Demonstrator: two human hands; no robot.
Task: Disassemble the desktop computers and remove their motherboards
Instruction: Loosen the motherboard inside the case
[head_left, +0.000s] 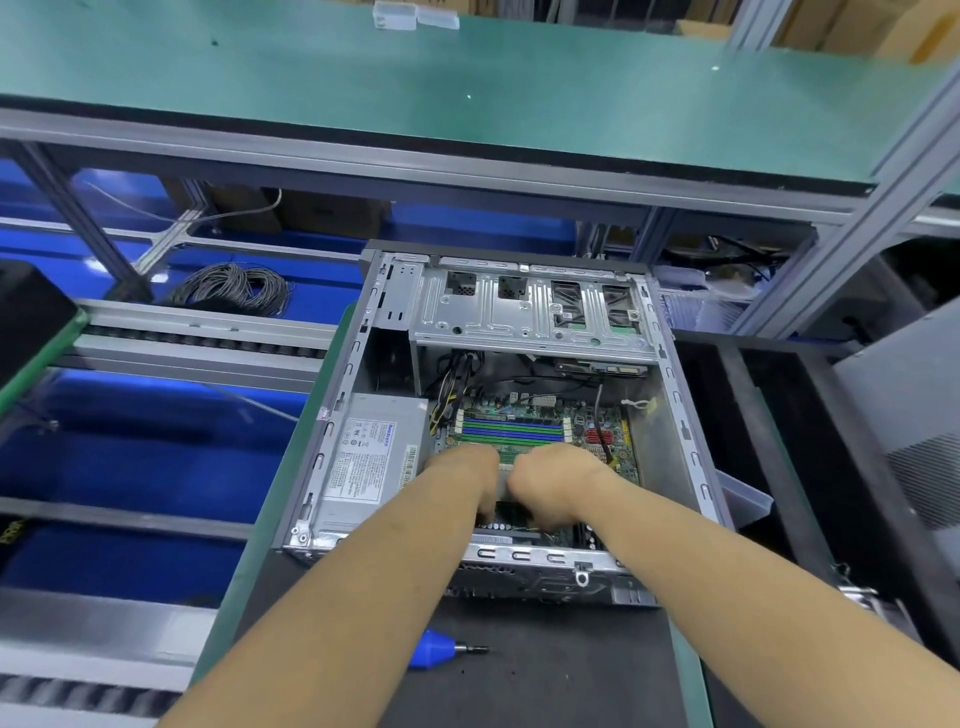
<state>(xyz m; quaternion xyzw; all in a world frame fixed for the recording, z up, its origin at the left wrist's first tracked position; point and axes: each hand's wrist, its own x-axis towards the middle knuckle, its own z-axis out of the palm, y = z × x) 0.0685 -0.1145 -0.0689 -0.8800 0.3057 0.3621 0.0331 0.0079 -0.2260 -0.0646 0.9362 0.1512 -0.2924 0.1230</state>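
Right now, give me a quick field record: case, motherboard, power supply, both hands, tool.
case: open computer case on the dark mat
motherboard: motherboard seated inside the case
power supply: power supply mounted in the left bay
left hand: left hand reaching onto the board, fingers curled; what it grips is hidden
right hand: right hand beside it, likewise
tool: blue screwdriver lying on the mat, untouched

One opened computer case is seen, holding one motherboard and one power supply. Two hands, left and right, are counted, with one blue screwdriver at six o'clock.
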